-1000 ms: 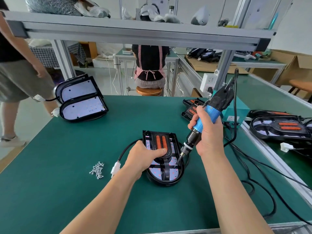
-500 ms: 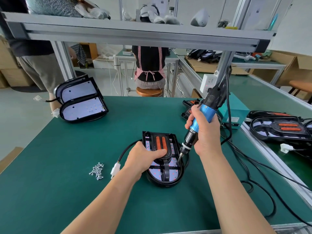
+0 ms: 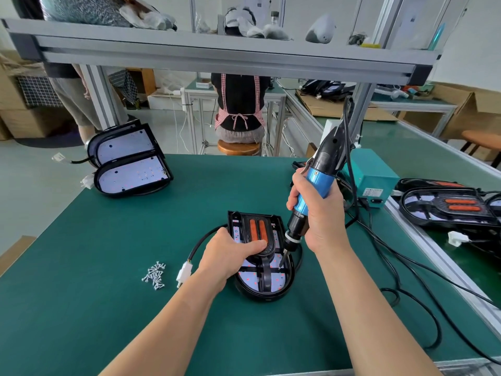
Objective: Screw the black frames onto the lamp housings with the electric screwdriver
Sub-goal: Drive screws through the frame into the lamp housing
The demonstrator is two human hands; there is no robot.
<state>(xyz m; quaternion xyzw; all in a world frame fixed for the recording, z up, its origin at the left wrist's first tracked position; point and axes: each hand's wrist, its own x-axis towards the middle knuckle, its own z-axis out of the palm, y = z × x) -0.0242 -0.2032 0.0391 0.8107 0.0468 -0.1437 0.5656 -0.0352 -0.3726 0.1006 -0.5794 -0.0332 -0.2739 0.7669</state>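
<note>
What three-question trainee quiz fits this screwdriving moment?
1. True or false: the right hand grips the screwdriver.
2. The screws lie on which side of the housing? A left, B right, C behind.
3. Which hand holds the housing steady?
Key: 1 true; 2 A; 3 the left hand.
</note>
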